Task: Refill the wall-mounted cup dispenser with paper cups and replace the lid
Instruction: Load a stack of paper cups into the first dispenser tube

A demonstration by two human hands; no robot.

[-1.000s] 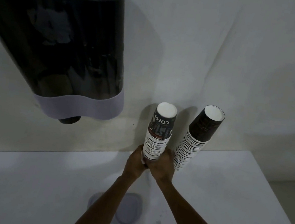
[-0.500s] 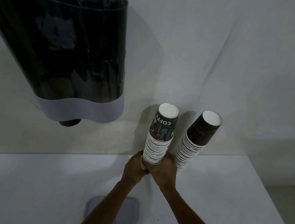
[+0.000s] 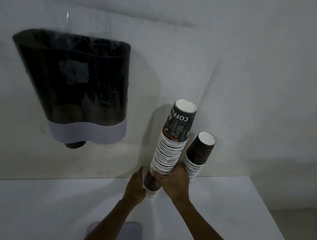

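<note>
My right hand point(image 3: 175, 181) grips tall cup stack point(image 3: 170, 148) at frame centre; my left hand point(image 3: 137, 186) clutches its lower cups. Dispenser point(image 3: 72, 87) upper left, seemingly lidless. Second stack point(image 3: 197, 155) on worktop point(image 3: 39, 205).

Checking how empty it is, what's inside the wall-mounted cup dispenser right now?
Through the dispenser's dark tinted front, only dim shapes show near the bottom; their number is unreadable. One dark cup bottom pokes out below the grey band. The open top shows no cups.
</note>
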